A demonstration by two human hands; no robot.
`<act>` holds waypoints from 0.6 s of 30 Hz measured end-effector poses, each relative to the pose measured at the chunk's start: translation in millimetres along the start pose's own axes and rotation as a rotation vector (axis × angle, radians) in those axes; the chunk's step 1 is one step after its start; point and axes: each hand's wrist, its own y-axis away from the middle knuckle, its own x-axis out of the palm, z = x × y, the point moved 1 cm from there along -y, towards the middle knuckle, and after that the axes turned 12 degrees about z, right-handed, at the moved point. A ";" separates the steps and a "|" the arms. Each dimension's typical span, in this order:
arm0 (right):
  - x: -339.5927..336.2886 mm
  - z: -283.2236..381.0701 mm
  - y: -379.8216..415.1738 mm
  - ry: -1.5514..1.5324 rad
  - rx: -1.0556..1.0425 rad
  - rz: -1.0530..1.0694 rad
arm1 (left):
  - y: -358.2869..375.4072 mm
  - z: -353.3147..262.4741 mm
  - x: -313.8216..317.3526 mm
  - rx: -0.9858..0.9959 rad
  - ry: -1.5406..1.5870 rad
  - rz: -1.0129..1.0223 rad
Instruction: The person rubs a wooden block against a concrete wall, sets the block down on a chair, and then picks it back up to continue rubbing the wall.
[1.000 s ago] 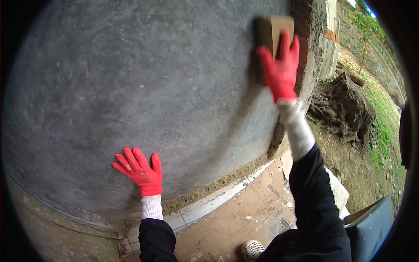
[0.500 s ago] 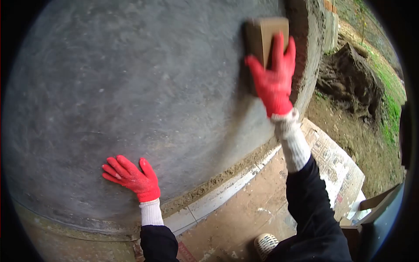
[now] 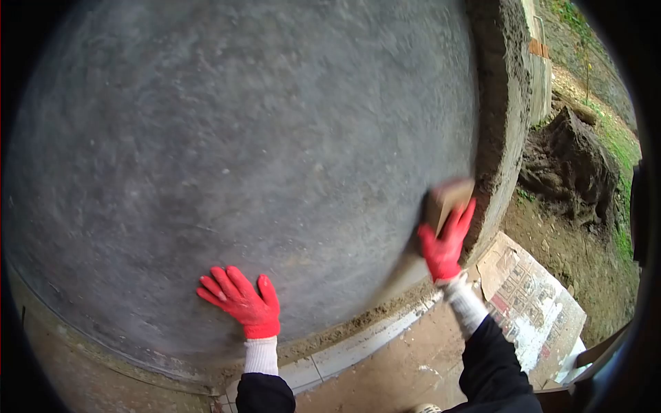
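My right hand [image 3: 445, 251], in a red rubber-coated glove, grips a brown rectangular block [image 3: 447, 203] and presses it on the grey plastered wall [image 3: 241, 138], close to its right-hand corner. The block is slightly smeared by motion, and its face toward the wall is hidden. Lower and to the left, my left hand [image 3: 246, 303] wears a matching red glove with a white cuff. It lies flat on the same wall with its fingers spread and holds nothing.
A rough edge [image 3: 506, 124] of the wall projects at the right. Along the wall's foot runs white tile [image 3: 344, 352]. Printed cardboard [image 3: 530, 303] lies on the floor at lower right. Outside stands a dark stump [image 3: 571, 165] on bare soil.
My right hand has slid the block down the wall's right side. My left hand stays flat on the wall, and the view has shifted a little.
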 end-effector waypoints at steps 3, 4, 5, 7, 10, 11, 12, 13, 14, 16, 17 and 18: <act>-34.6 34.5 -161.7 0.117 0.045 -0.144 | 3.3 0.5 2.6 -0.019 0.020 0.021; -43.1 42.6 -205.2 0.087 0.054 -0.185 | 4.2 -0.9 3.6 -0.027 0.031 0.021; -49.4 53.2 -231.7 0.053 0.061 -0.223 | 5.2 0.0 4.1 -0.040 0.034 0.048; -56.8 87.5 -241.0 0.008 0.068 -0.189 | 6.1 1.6 3.0 -0.068 0.038 0.075; -45.9 101.5 -184.7 0.118 -0.195 -0.152 | 3.5 -0.8 0.6 -0.044 0.069 0.077; -41.4 106.8 -141.1 0.053 -0.264 -0.032 | 3.3 -0.1 -0.6 -0.053 0.072 0.072; -2.4 75.2 -67.9 -0.071 -0.151 0.264 | 3.7 -0.2 -1.0 -0.050 0.078 0.085; -0.4 75.4 -29.5 -0.638 0.090 0.466 | 3.5 -1.1 -0.2 -0.052 0.084 0.093; 2.2 66.7 20.2 -0.010 -0.565 0.390 | 4.4 -1.8 1.2 -0.068 0.092 0.105; -7.6 71.1 0.9 0.062 -0.677 0.334 | 5.5 -2.4 2.3 -0.077 0.092 0.095; -9.9 69.2 -20.7 0.090 -0.633 0.381 | 4.0 -1.9 1.3 -0.072 0.096 0.106; -22.2 84.3 -61.9 0.087 -0.549 0.328 | 3.1 -2.1 -2.1 -0.088 0.097 0.146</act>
